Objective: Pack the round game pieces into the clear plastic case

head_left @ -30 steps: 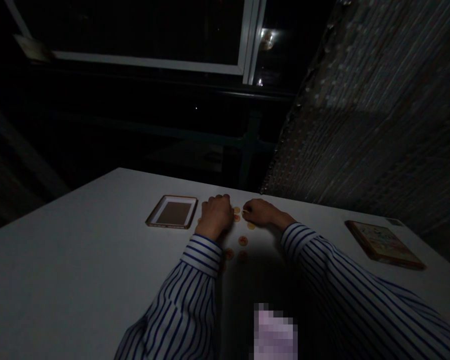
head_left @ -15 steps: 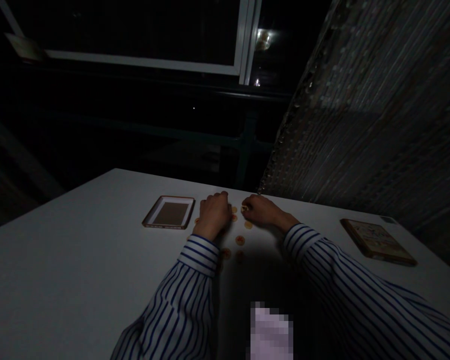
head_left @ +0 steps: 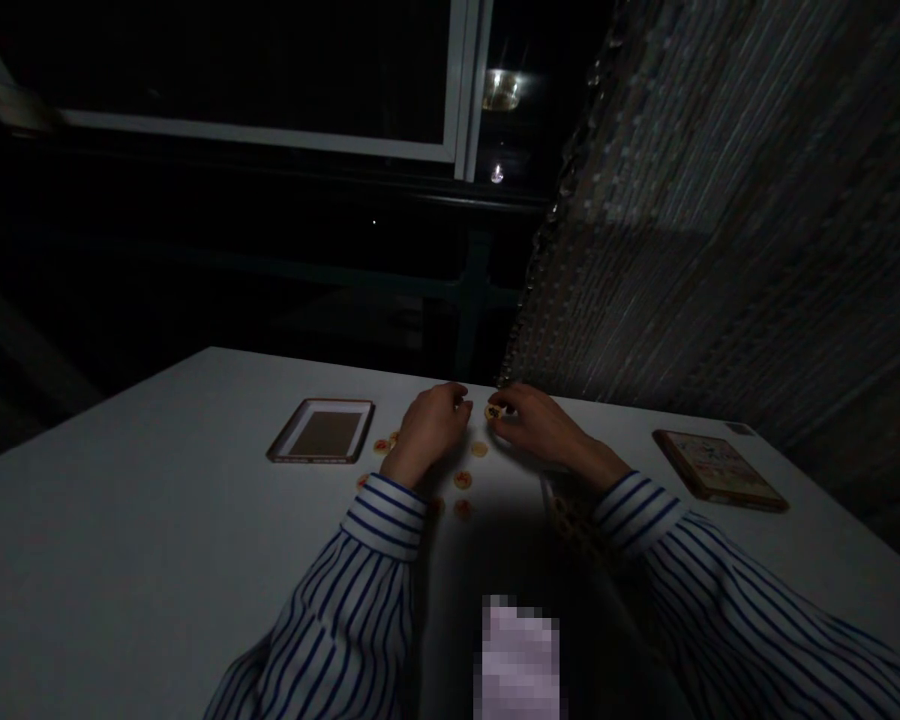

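In the head view, my right hand [head_left: 544,425] pinches a round Chinese chess piece [head_left: 493,412] between thumb and fingertips, its dark marking facing me. My left hand [head_left: 429,428] hovers just left of it, fingers loosely bent, thumb and index apart, with nothing visible between them. A plain-looking piece [head_left: 479,449] lies on the table below the gap between the hands. Closer to me are red-marked pieces [head_left: 463,480], and others [head_left: 381,446] sit left of my left wrist. Part of that group is hidden under my left hand and sleeve.
A shallow open box [head_left: 367,432] stands on the white table [head_left: 157,500] at left. At right lies a flat box with a printed top [head_left: 720,468], near a small dark card [head_left: 739,429]. More pieces [head_left: 570,520] show dimly in shadow by my right sleeve. A bead curtain [head_left: 645,280] hangs behind.
My right hand has turned the piece so its marked face shows. My left thumb and index have spread. Pieces visible between the hands are now out of sight, and the view has shifted slightly.
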Motion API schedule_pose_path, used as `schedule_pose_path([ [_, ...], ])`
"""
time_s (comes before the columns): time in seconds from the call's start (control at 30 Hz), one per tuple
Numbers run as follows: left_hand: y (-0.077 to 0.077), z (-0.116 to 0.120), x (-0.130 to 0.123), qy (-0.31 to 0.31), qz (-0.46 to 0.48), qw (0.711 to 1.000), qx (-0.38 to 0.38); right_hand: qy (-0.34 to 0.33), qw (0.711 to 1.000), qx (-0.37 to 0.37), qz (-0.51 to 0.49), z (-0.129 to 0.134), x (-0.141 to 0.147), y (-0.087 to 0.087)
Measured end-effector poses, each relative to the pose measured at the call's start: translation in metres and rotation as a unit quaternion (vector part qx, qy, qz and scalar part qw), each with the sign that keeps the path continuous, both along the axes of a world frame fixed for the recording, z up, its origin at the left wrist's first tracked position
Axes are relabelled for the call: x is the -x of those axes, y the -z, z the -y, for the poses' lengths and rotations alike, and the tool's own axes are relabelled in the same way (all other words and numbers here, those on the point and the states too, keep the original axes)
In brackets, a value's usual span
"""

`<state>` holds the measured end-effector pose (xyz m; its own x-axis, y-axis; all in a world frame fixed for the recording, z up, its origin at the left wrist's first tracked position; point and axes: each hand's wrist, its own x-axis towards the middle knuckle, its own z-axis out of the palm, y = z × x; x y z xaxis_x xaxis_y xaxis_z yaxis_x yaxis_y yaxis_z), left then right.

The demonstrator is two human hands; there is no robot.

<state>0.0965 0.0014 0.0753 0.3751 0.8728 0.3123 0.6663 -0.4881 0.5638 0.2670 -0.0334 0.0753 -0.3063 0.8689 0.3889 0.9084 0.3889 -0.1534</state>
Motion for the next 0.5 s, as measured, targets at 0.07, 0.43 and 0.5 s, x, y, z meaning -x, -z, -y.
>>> schedule_pose_path([
  [0.07, -0.002, 0.003, -0.002, 0.012, 0.012, 1.000, 0.002, 0.002, 1.000, -0.007, -0.016, 0.008, -0.003, -0.003],
  [0.43, -0.015, 0.022, -0.016, 0.086, 0.084, 0.993, 0.012, 0.007, 0.997, -0.046, -0.066, 0.043, -0.014, -0.014],
  [0.5, -0.016, 0.026, -0.019, 0.101, 0.098, 0.989, 0.032, 0.008, 0.996, -0.054, -0.072, 0.048, -0.014, -0.014],
])
